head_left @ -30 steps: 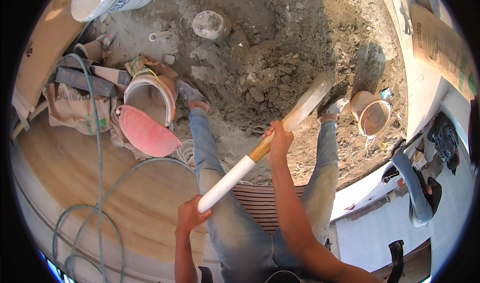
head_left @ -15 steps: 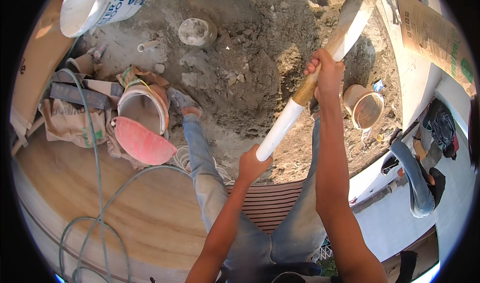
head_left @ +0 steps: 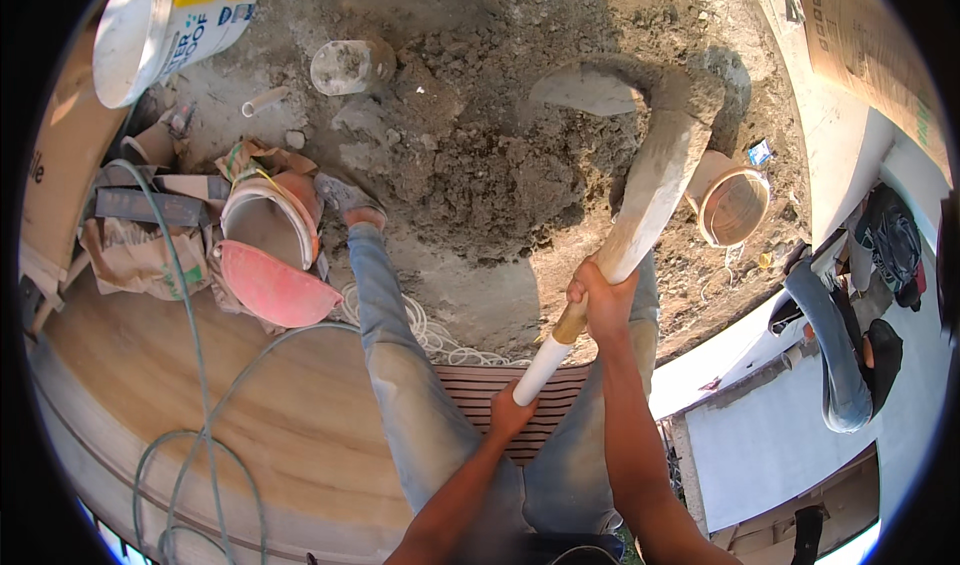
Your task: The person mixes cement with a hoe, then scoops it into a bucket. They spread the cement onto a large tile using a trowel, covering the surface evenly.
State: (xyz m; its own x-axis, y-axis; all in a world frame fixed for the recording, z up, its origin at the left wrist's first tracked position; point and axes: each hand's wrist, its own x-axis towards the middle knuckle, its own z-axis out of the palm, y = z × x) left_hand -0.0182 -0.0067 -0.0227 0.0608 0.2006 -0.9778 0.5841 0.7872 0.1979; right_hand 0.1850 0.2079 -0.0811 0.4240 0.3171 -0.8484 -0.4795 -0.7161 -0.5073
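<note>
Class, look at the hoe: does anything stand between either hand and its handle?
Nothing visible does: the right hand grips the hoe directly on bare wood, and the left hand directly on its white end.

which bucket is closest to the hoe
The tan bucket just right of the hoe; the white bucket and the orange bucket are both well off to the left.

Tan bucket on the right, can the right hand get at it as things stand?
Probably not: the right hand is wrapped around the hoe and would likely need to let go to reach the tan bucket.
</note>
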